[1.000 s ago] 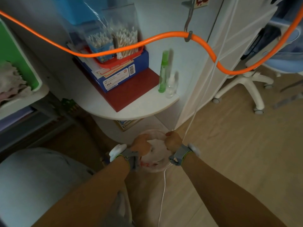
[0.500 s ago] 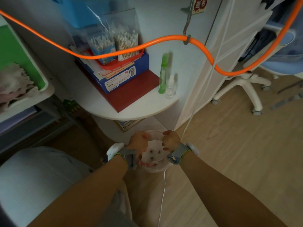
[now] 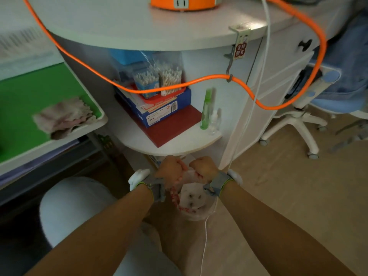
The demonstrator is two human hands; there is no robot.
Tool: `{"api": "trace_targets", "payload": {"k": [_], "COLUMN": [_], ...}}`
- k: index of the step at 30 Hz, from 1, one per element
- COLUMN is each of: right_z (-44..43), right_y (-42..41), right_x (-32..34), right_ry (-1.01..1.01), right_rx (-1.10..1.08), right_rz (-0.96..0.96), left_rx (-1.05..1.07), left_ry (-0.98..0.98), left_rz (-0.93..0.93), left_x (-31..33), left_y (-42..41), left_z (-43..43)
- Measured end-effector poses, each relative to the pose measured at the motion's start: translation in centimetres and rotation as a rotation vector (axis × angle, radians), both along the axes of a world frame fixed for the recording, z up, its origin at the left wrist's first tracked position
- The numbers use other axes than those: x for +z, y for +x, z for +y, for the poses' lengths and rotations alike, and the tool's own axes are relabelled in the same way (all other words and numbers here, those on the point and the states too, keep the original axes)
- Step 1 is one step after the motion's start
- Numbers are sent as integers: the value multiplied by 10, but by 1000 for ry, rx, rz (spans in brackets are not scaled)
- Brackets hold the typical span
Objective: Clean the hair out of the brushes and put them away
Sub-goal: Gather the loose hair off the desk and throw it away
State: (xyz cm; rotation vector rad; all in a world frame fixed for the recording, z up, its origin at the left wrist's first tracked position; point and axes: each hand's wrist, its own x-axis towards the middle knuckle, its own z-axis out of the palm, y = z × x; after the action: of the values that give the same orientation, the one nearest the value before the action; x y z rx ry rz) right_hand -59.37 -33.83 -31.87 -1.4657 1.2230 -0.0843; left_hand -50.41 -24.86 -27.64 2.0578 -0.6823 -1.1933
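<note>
Head view: both hands hover close together over the small round waste bin lined with a white, red-printed plastic bag (image 3: 196, 213), which sits on the floor at 6 o'clock from the rounded white lower shelf (image 3: 179, 145). The left hand (image 3: 171, 170) and right hand (image 3: 203, 166) show only their backs, with the fingers curled under. I cannot tell what they grip, whether a brush, pulled hair or the bag's edge. No brush is plainly visible. A few small dark tufts (image 3: 192, 195), probably hair, lie on the white lining at 6 o'clock from the hands.

The likely risks:
- Loose hair could drift past the rim onto the wooden floor, because the hands work near the bin's far edge at 12 o'clock.
- The thin white cable (image 3: 205, 232) hangs against the bin at 3 o'clock, so the right wrist could snag it and tip the bin.
- A tug on the liner could pull it off the rim.
</note>
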Motion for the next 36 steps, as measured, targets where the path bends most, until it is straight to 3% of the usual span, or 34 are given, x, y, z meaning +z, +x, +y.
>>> {"api": "trace_targets", "payload": {"k": [4, 9, 12, 15, 26, 36], "right_z": [9, 22, 34, 40, 72, 88], "right_y": [6, 17, 27, 39, 103, 171], "right_x": [28, 64, 89, 106, 173, 217], "right_ry": [-159, -213, -221, -192, -315, -248], "right_rx": [122, 111, 86, 6, 150, 226], "right_rz": [23, -8, -71, -169, -280, -324], "left_rx": [-33, -104, 14, 1, 201, 375], "left_ry": [-56, -129, -178, -244, -397, -400], "left_rz": [-79, -124, -163, -176, -312, -397], "left_x": [20, 58, 77, 94, 150, 182], "left_y": [9, 19, 27, 35, 82, 146], "left_z": [8, 22, 32, 44, 92, 122]}}
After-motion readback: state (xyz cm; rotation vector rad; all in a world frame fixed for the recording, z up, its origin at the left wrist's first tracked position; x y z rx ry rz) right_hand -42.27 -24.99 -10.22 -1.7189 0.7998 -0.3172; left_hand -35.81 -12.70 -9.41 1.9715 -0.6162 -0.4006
